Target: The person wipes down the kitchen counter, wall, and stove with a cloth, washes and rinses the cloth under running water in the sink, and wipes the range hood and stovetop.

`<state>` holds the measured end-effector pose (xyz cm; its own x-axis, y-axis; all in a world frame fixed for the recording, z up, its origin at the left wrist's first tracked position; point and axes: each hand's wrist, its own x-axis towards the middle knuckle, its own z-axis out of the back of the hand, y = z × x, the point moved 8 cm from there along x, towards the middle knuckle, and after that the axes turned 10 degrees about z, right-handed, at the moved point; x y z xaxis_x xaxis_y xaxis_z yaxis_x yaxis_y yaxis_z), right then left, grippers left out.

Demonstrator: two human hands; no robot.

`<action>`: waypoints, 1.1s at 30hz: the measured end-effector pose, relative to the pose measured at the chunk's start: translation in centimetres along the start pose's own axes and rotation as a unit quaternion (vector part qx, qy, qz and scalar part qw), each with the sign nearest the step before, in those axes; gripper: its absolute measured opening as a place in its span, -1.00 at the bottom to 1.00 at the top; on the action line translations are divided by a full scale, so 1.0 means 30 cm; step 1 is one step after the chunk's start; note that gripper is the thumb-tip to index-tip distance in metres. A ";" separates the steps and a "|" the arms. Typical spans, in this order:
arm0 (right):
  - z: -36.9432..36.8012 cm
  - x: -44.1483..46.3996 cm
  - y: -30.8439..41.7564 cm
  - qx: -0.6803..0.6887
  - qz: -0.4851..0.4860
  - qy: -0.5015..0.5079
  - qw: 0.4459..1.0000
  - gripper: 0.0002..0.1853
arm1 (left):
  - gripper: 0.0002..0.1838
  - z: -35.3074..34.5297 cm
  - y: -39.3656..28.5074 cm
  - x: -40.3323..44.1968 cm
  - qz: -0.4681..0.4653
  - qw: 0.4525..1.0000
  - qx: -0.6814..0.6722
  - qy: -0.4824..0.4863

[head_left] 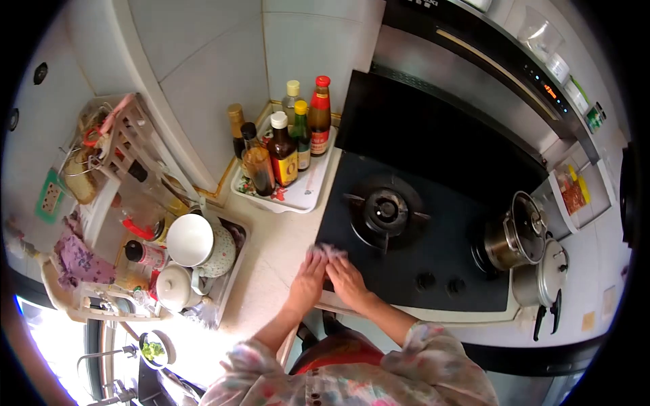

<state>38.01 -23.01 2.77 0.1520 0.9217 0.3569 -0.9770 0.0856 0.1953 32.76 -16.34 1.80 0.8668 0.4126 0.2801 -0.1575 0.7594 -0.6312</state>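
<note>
Left hand (311, 272) and right hand (346, 276) meet at a small, blurred cloth (330, 250) by the hob's (437, 243) near left corner.
Bench (267, 250) lies leftmost; then the left hand, fingers bent and close together, at the cloth's left; the cloth, just beyond the fingertips, seemingly longest left to right; then the right hand, angling inward, about equally near. Whether they grip or merely press, I cannot tell. Farther right, apart: the burner (386, 210).

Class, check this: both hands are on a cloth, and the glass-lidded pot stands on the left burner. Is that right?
No: the head view shows the glass-lidded pot on the right burner, not the left. The left hand and right hand are indeed on a cloth.
</note>
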 end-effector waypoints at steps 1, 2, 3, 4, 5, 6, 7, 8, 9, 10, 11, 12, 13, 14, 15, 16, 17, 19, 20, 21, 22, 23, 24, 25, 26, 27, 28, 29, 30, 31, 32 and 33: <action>-0.021 0.016 -0.046 -0.006 -0.049 0.002 0.999 -0.68 | -0.56 -0.050 0.024 0.055 -0.013 1.000 0.023 -0.013; -0.050 0.032 -0.089 -0.013 -0.100 0.002 0.995 -0.62 | -0.56 -0.087 0.043 0.119 -0.031 0.998 0.045 -0.019; -0.087 0.044 -0.129 -0.021 -0.132 -0.007 0.991 -0.55 | -0.56 -0.104 0.056 0.190 -0.005 0.999 0.036 0.005; -0.108 0.053 -0.163 -0.032 -0.164 -0.017 0.986 -0.48 | -0.57 -0.137 0.075 0.239 -0.005 0.997 0.075 0.022; -0.110 0.068 -0.185 -0.018 -0.182 -0.019 0.983 -0.44 | -0.57 -0.152 0.083 0.282 -0.006 0.996 0.082 0.033; -0.112 0.070 -0.202 -0.004 -0.198 -0.020 0.980 -0.40 | -0.57 -0.169 0.088 0.306 -0.007 0.995 0.090 0.042; -0.111 0.066 -0.201 0.001 -0.197 -0.021 0.980 -0.42 | -0.57 -0.167 0.086 0.300 -0.010 0.995 0.085 0.042; -0.091 0.045 -0.180 0.001 -0.179 -0.028 0.983 -0.45 | -0.57 -0.160 0.080 0.276 -0.012 0.996 0.084 0.041; -0.047 0.024 -0.145 0.027 -0.144 -0.028 0.989 -0.48 | -0.56 -0.135 0.051 0.239 -0.007 0.997 0.064 0.050; -0.001 -0.004 -0.111 0.053 -0.106 -0.030 0.993 -0.50 | -0.56 -0.127 0.023 0.187 -0.010 0.997 0.060 0.048; 0.024 -0.048 -0.088 0.075 -0.085 -0.004 0.994 -0.50 | -0.55 -0.119 -0.004 0.124 -0.012 0.997 0.057 0.045; 0.049 -0.103 -0.064 0.097 -0.062 0.023 0.993 -0.50 | -0.55 -0.110 -0.062 0.065 -0.011 0.997 0.059 0.058; 0.082 -0.164 -0.041 0.071 -0.059 0.053 0.994 -0.47 | -0.55 -0.118 -0.121 0.008 -0.017 0.996 0.069 0.061; 0.104 -0.219 -0.034 0.045 -0.054 0.083 0.994 -0.45 | -0.54 -0.168 -0.143 -0.045 -0.028 0.996 0.074 0.048; 0.116 -0.270 -0.053 0.036 -0.058 0.101 0.993 -0.48 | -0.53 -0.203 -0.191 -0.078 -0.029 0.995 0.083 0.051; 0.130 -0.318 -0.076 0.028 -0.062 0.119 0.991 -0.51 | -0.53 -0.239 -0.247 -0.088 -0.029 0.994 0.093 0.054; 0.146 -0.352 -0.107 0.020 -0.066 0.135 0.988 -0.54 | -0.53 -0.279 -0.294 -0.074 -0.029 0.992 0.101 0.064; 0.173 -0.384 -0.222 0.061 -0.115 0.212 0.968 -0.64 | -0.54 -0.365 -0.379 -0.038 -0.034 0.988 0.120 0.086; 0.183 -0.407 -0.273 0.082 -0.140 0.249 0.955 -0.68 | -0.58 -0.409 -0.405 -0.006 -0.019 0.991 0.102 0.082; 0.199 -0.426 -0.331 0.063 -0.131 0.210 0.967 -0.76 | -0.59 -0.446 -0.439 0.036 -0.008 0.991 0.087 0.102; 0.257 -0.430 -0.377 0.072 -0.176 0.231 0.954 -0.77 | -0.59 -0.481 -0.470 0.075 0.004 0.990 0.071 0.121; 0.266 -0.453 -0.433 0.077 -0.186 0.218 0.955 -0.77 | -0.58 -0.539 -0.485 0.106 -0.006 0.987 0.094 0.132; 0.274 -0.477 -0.493 0.082 -0.194 0.206 0.956 -0.77 | -0.54 -0.605 -0.495 0.139 -0.004 0.981 0.114 0.158; 0.298 -0.498 -0.546 0.078 -0.213 0.205 0.952 -0.75 | -0.52 -0.643 -0.534 0.181 0.017 0.974 0.120 0.191; 0.330 -0.518 -0.596 0.070 -0.230 0.188 0.952 -0.73 | -0.51 -0.680 -0.575 0.230 0.040 0.966 0.125 0.223; 0.362 -0.540 -0.643 0.064 -0.246 0.169 0.952 -0.72 | -0.49 -0.722 -0.618 0.275 0.044 0.956 0.150 0.246; 0.394 -0.564 -0.691 0.058 -0.263 0.150 0.951 -0.70 | -0.47 -0.768 -0.661 0.306 0.048 0.946 0.174 0.270; 0.424 -0.586 -0.737 0.030 -0.246 0.082 0.965 -0.68 | -0.46 -0.850 -0.663 0.335 0.057 0.946 0.183 0.262; 0.428 -0.630 -0.783 0.003 -0.228 0.014 0.974 -0.67 | -0.46 -0.916 -0.681 0.351 0.039 0.946 0.216 0.239; 0.449 -0.672 -0.810 -0.022 -0.210 -0.053 0.976 -0.66 | -0.47 -0.995 -0.700 0.367 0.034 0.947 0.236 0.213; 0.464 -0.695 -0.821 -0.039 -0.204 -0.059 0.976 -0.62 | -0.47 -1.045 -0.713 0.387 0.029 0.948 0.257 0.187; 0.484 -0.713 -0.831 -0.056 -0.197 -0.066 0.977 -0.58 | -0.49 -1.024 -0.762 0.401 0.022 0.950 0.240 0.197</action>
<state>61.27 -50.35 3.52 0.5296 0.7527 0.3910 -0.8482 0.4705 0.2431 61.32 -44.19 -2.62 0.9495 0.3004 -0.0908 -0.3131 0.9270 -0.2066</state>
